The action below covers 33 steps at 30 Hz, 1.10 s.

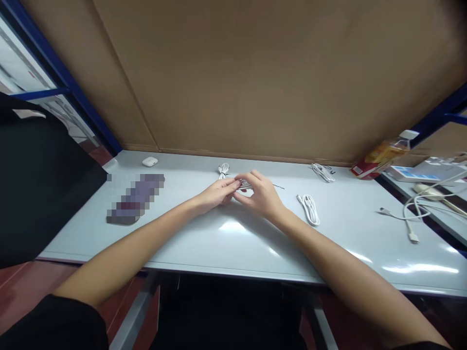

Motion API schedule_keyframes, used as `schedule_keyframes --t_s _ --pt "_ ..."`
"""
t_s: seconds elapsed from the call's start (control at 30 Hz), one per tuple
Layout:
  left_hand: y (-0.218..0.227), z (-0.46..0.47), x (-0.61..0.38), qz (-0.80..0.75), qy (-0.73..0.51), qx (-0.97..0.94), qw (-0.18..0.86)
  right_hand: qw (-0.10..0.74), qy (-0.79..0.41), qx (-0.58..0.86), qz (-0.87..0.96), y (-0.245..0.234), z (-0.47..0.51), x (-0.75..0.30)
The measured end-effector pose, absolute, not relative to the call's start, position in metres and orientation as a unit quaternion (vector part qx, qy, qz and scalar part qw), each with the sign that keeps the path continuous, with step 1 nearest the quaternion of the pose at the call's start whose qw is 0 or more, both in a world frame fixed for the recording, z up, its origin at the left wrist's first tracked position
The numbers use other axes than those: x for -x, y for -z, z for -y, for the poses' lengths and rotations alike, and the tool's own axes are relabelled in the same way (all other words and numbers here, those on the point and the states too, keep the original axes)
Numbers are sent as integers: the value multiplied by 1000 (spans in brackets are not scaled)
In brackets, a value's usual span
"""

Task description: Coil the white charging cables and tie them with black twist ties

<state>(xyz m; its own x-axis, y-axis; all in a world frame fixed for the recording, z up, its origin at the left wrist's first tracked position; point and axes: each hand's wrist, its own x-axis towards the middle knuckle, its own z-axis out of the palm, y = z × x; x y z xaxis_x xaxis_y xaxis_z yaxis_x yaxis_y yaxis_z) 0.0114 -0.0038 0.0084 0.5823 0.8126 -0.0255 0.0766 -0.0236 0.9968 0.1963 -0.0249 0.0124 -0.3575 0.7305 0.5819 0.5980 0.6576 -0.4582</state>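
Between my two hands is a coiled white cable [245,184], mostly covered by the fingers. My left hand [216,195] is closed on the coil from the left, thumb and fingers pinching it. From the right, my right hand [263,195] curls its fingers and thumb round the same coil. Just behind my hands lies a tied white cable [224,169]. A thin black tie [279,186] rests on the table right of my hands. Farther right, a looped white cable [310,210] lies flat, with another bundled white cable [323,172] near the back panel.
A white earbud case [150,161] sits at the back left, with a blurred-out object [136,199] nearer. A bottle [383,154] leans at the back right. A loose white cable [404,218] trails over the right side. A brown panel [255,87] closes off the back.
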Motion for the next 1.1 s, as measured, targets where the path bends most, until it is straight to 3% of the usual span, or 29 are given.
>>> schedule_keyframes --t_s 0.47,0.63,0.87,1.1 --pt "-6 -1 -4 -353 -252 -731 528 343 -149 405 834 -25 26 -203" --pt "-2 -2 -2 -402 -277 -683 543 322 -173 408 837 -27 23 -206" --pt "2 0 -7 -358 -300 -689 554 255 -213 441 834 -38 22 -213" --pt "1 2 -7 -351 -322 -732 487 207 -226 445 842 -41 23 -216"
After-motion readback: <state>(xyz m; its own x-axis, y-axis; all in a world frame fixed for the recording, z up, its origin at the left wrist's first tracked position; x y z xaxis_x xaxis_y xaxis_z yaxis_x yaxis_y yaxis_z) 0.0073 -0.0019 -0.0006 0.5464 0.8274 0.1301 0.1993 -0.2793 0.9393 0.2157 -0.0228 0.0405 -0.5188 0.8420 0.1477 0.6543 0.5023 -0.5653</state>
